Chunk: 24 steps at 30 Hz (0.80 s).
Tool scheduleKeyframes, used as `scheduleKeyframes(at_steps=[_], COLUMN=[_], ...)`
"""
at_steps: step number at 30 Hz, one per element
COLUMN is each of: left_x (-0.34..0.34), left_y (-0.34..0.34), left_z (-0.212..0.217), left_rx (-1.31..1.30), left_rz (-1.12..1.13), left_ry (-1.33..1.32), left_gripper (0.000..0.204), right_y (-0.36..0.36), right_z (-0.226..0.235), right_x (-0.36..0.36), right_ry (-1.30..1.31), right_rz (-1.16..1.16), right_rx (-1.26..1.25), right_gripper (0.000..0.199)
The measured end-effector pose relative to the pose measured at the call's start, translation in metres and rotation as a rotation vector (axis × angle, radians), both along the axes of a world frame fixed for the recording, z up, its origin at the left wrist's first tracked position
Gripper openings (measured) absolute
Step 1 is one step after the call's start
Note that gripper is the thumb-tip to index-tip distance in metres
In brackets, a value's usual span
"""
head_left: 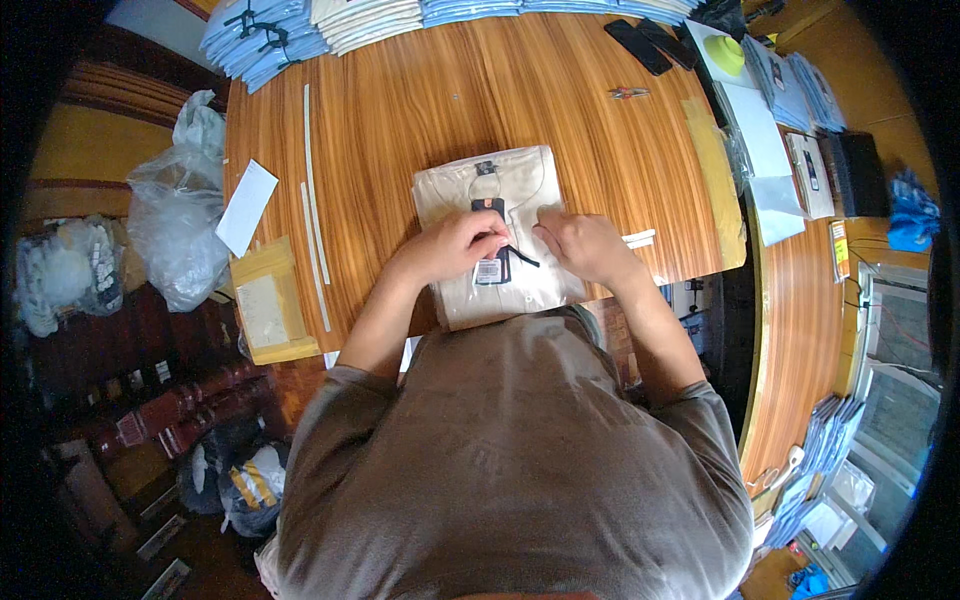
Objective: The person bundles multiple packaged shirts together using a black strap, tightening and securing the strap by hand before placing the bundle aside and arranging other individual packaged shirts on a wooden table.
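Observation:
A folded cream garment (460, 305) in a clear plastic bag lies on the wooden table in front of me. A dark hang tag (490, 205) with a white barcode label rests on its middle. My left hand (455, 247) is over the tag, its thumb and fingertips pinched at a short black ribbon (525, 258), whose loose ends stick out below them. At the garment's right side my right hand (588, 246) is closed, fingers curled in; whatever it may hold is hidden. A thin pale cord loops above the tag.
Folded blue and cream garment stacks (370, 22) line the table's far edge. Two dark phones (638, 47) and small snips (628, 93) lie far right. White strips (316, 235) and a white card (246, 208) are on the left. Plastic bags (178, 230) hang beyond the left edge.

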<state>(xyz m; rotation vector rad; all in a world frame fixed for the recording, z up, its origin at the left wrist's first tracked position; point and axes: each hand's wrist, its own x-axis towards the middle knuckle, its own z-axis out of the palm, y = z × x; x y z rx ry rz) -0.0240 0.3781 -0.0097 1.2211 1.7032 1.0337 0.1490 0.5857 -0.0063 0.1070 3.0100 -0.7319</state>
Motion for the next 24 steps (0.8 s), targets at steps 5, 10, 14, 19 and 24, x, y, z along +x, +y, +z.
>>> scheduleKeyframes(at_steps=[5,10,14,19,24], left_x=[0.001,0.015,0.017,-0.002,-0.009], left_y=[0.008,0.018,0.016,0.019,0.027], left_z=[0.007,0.001,0.012,0.0,-0.021], left_rx=[-0.006,0.18,0.083,0.001,0.023], left_rz=[0.05,0.151,0.114,-0.035,-0.085], left_ry=[0.012,0.354,0.353,0.063,-0.046], left_gripper=[0.016,0.029,0.032,0.036,0.034], right_y=[-0.005,-0.007,-0.002,0.0,-0.008], right_z=[0.006,0.016,0.01,0.004,0.024], right_x=[-0.001,-0.012,-0.015,-0.018,-0.025], right_ry=[-0.048,0.061,0.014,0.065,0.189], right_rz=[0.01,0.061,0.07,0.085,0.056], right_rx=[-0.066,-0.164,-0.206,-0.219,-0.132], right_gripper=[0.026,0.023,0.022,0.025,0.026])
